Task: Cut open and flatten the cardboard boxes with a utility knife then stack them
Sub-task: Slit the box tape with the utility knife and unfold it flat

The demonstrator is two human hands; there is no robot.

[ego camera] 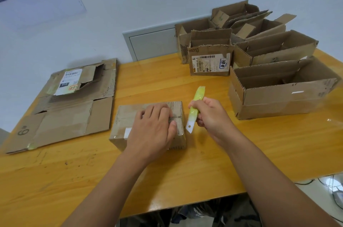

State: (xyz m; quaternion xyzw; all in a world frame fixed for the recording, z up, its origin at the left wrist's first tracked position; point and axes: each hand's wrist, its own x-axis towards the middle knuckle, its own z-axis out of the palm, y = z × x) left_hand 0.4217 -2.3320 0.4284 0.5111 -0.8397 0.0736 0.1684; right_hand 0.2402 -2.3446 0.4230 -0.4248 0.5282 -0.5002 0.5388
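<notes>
Left hand lies flat on small closed box, fingers relaxed. Right hand grips utility knife just beside box, blade down.

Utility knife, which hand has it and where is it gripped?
The right hand grips the utility knife around the middle of its yellow-green handle, blade end pointing down beside the closed cardboard box.

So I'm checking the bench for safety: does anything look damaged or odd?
Mostly expected wear. The flattened cardboard at the left has a torn, ragged hole beside its label. The open boxes at the right have ragged rims. The right hand holds the utility knife blade down beside the sealed box, near the left hand.
</notes>
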